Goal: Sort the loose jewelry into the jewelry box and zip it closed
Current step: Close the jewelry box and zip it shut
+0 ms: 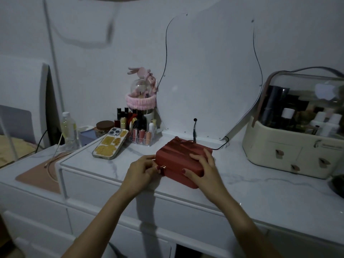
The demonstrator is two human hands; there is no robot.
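A red jewelry box (178,155) with a ribbed lid lies closed on the white marble dresser top (242,181). My left hand (142,169) is at the box's front left corner, fingers pinching the small gold zipper pull (163,167). Over the lid's right side lies my right hand (202,167), fingers spread on top and thumb against the front edge, holding the box steady. No loose jewelry shows on the surface.
A phone (110,145) in a yellow-patterned case lies left of the box. Behind it stand lipsticks and bottles in a clear organizer (141,135). A wavy mirror (210,75) leans at the back with a cable (220,146). A cream cosmetics case (292,144) sits right.
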